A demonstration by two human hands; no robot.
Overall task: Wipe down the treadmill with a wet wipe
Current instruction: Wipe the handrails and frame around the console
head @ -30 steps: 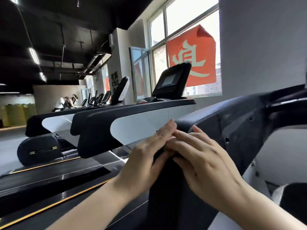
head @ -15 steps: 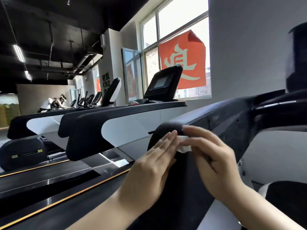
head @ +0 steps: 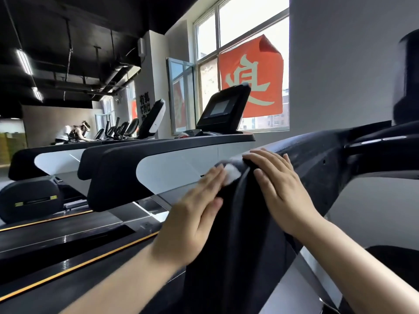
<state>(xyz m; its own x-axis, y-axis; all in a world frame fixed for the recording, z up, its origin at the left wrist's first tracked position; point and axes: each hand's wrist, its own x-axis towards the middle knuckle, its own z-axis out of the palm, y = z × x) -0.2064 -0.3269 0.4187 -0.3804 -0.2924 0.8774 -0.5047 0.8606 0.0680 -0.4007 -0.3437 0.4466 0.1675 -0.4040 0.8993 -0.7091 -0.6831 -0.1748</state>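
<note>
White wet wipe [head: 231,174], small and bunched, sits on the rounded near end of the black treadmill handrail [head: 317,159], on the rail's left face. Left hand [head: 195,214] lies flat against that same face, fingers straight and together, fingertips pressing the wipe to the plastic; nothing gripped. Right hand [head: 281,189] spread flat over the rail's top and right side, fingers straight, touching the rail only, no wipe under it that shows.

Rail's long axis: runs from the near end, between the two hands, up and away to the right toward the console post. Below the hands it drops as a broad black upright.

Wipe is just left of the rail's crest, under the left fingertips; right fingertips are just beside it across the crest. Left hand is the nearer, already on it.

Judgement: the stroke goes along the axis, left hand driving, right bracing. Most of the rail appears yet unwiped.

Neighbouring treadmill [head: 158,164] stands well apart, left of the rail.
</note>
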